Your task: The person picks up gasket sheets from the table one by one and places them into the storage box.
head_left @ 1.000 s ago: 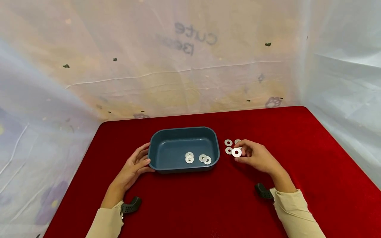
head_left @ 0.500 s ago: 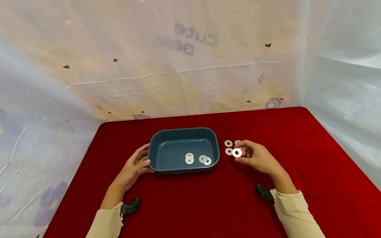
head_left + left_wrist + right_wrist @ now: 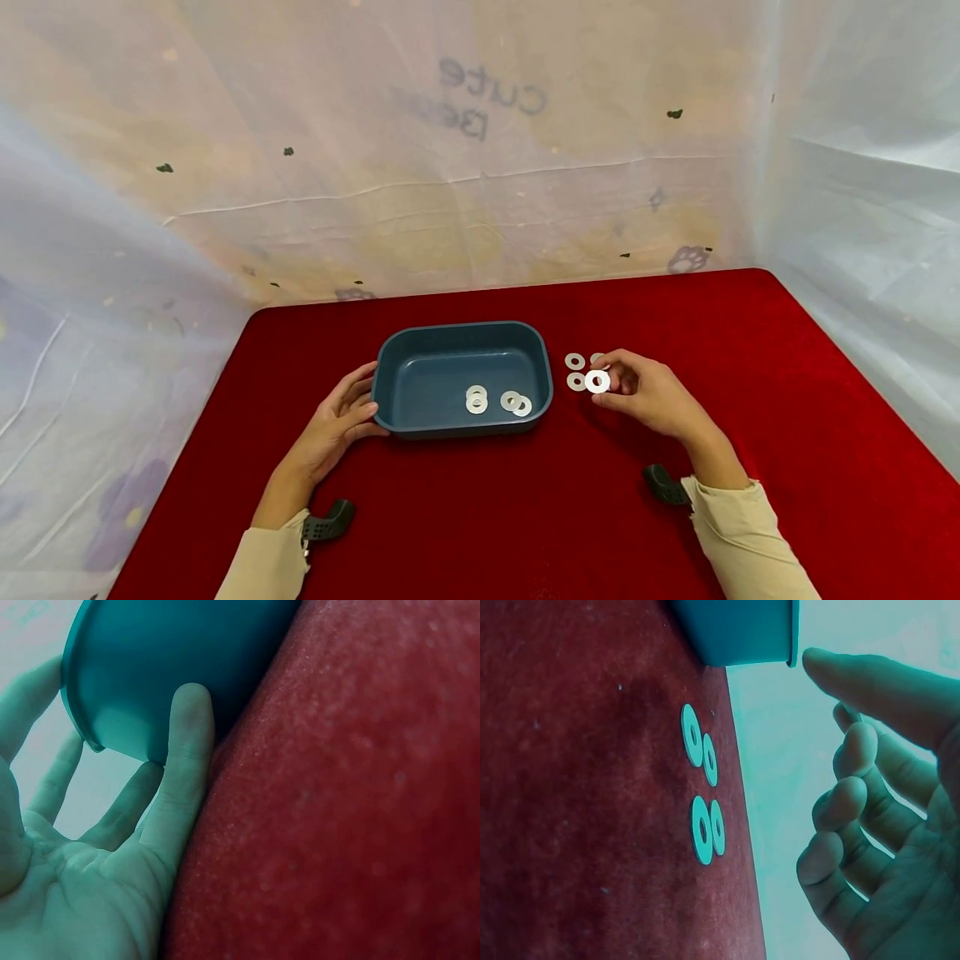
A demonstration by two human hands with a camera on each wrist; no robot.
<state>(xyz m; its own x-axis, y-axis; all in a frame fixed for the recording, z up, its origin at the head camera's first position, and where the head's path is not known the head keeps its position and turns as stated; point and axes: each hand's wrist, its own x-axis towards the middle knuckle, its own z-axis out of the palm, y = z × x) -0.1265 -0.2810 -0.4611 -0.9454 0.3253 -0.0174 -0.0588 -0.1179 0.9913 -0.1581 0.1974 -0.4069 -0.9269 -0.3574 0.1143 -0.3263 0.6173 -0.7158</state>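
A dark blue rectangular tub (image 3: 442,419) stands on the red cloth. My left hand (image 3: 330,429) rests against its left end. In the left wrist view, the left fingers (image 3: 191,724) lie mostly straight, touching the tub's outer wall. Two overlapping pairs of flat metal washers (image 3: 476,407) lie inside the tub, toward its near right. To the right of the tub, my right hand (image 3: 648,396) pinches one washer (image 3: 588,383) between thumb and fingertips, raised above the cloth. Several more washers (image 3: 695,832) lie on the cloth beneath that hand, partly hidden by it in the head view.
Red cloth (image 3: 487,517) covers the table, whose far edge runs along a pale printed curtain (image 3: 405,225). Light sheets hang at left and right. Dark camera mounts (image 3: 330,521) sit at both wrists below the beige sleeves (image 3: 742,525).
Almost nothing moves. The right hand stays above the loose washers with one pinched; that washer's tilt shifts slightly. The left hand and tub hold their places.
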